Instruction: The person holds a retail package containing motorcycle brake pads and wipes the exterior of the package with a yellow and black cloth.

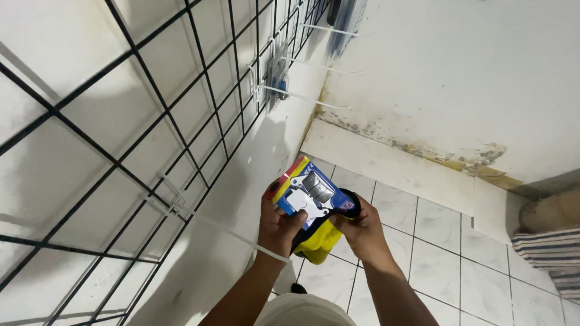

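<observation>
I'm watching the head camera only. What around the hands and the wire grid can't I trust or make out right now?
- Blue blister-pack card, head view: lower end hidden by both hands; left hand, right hand.
- Yellow and black item beneath: mostly covered by the card; kind unclear.
- Blue packet on a white peg of the black wire grid: too small.
- Striped cloth: cut by right edge.

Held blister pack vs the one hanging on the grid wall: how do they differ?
The held blister pack sits in both hands, left hand and right hand; the hanging pack dangles from a white hook on the wire grid. The held one faces the camera, metal part visible; the hanging one is edge-on and looks smaller. Both show blue.
</observation>
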